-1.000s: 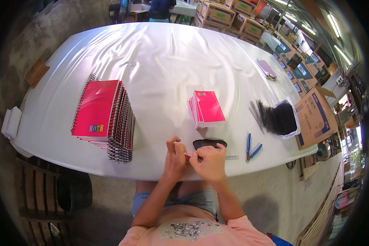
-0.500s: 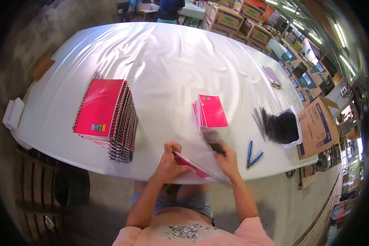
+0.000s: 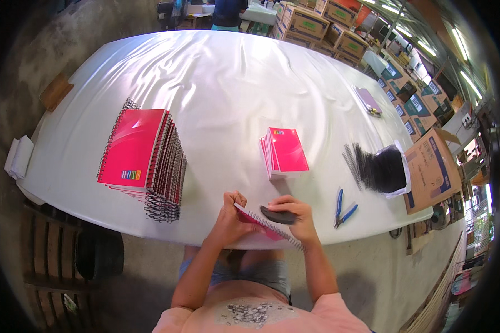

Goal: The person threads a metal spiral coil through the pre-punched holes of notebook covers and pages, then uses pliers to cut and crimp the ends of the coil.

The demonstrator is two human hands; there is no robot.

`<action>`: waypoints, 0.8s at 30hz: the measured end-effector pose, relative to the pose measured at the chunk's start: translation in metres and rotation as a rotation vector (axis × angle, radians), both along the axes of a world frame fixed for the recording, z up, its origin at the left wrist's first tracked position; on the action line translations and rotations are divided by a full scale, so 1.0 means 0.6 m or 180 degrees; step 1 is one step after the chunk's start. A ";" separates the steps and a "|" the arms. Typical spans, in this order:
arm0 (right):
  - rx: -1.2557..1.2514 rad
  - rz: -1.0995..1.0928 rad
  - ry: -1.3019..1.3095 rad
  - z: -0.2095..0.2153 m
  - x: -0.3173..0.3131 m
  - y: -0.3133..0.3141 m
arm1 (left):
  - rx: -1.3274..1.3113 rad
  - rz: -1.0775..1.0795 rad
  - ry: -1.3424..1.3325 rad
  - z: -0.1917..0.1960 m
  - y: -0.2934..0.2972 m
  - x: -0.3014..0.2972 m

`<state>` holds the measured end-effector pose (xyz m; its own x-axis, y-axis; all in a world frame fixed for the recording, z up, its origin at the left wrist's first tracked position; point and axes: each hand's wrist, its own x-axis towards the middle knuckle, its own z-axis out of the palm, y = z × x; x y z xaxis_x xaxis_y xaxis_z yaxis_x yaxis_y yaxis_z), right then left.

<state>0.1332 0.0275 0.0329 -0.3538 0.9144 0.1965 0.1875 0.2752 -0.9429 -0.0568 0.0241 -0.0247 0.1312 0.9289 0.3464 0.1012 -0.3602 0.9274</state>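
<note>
My left hand (image 3: 231,220) grips a red notebook (image 3: 251,217) on edge above the table's front edge. A spiral coil (image 3: 283,235) runs along its upward edge and sticks out past the right end. In my right hand (image 3: 300,217) is a dark, rounded, handheld object (image 3: 278,215), its kind unclear, close against the coil. Just beyond stands a small stack of red notebooks (image 3: 288,150) with no coils visible. To the left rises a taller stack of coil-bound red notebooks (image 3: 133,147).
Blue-handled pliers (image 3: 343,208) lie right of my right hand. Beyond them, loose black coils (image 3: 361,169) spread beside a white tray (image 3: 405,166) of coils. A cardboard box (image 3: 432,172) stands at the right edge. A purple pad (image 3: 367,101) lies farther back. Another person (image 3: 228,14) is behind the table.
The dark object in my right hand has come left and down onto the coil's side. The coil's loose end reaches out less far to the right. My left hand stays in place.
</note>
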 end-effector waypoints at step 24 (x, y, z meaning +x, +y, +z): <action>0.1387 -0.0723 -0.2248 -0.005 0.113 -0.006 | -0.0450 -0.0209 -0.0508 0.006 -0.016 -0.014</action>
<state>0.2009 0.0237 0.0300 -0.3430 0.8720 0.3492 0.7849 0.4703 -0.4035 -0.0653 0.0142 -0.0208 0.1469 0.9609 0.2347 -0.0704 -0.2265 0.9715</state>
